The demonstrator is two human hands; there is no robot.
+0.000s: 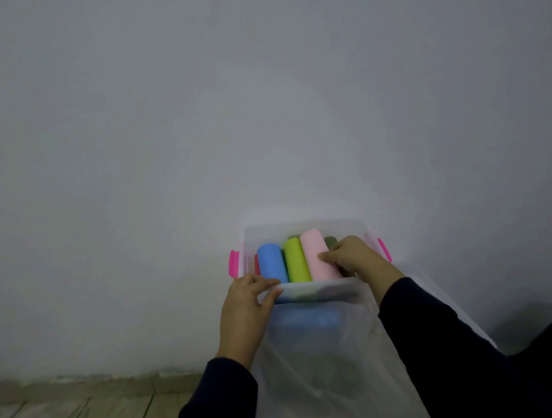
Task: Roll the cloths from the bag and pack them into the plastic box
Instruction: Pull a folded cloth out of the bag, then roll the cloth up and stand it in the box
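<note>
Rolled cloths, blue (272,262), green (296,259) and pink (318,255), lie side by side in plastic box (304,228). Right hand (350,254) grips pink roll; left hand (246,301) pinches the box's near rim.

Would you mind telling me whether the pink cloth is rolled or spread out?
Rolled. The pink cloth is a tight cylinder lying in the box beside the green roll, with the right hand gripping it.

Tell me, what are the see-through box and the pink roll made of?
The box looks like frosted plastic: you can faintly see colours through its cloudy, smooth wall. The pink roll looks like soft matte cloth, wound into a tube; its weave is too blurred to tell.
</note>
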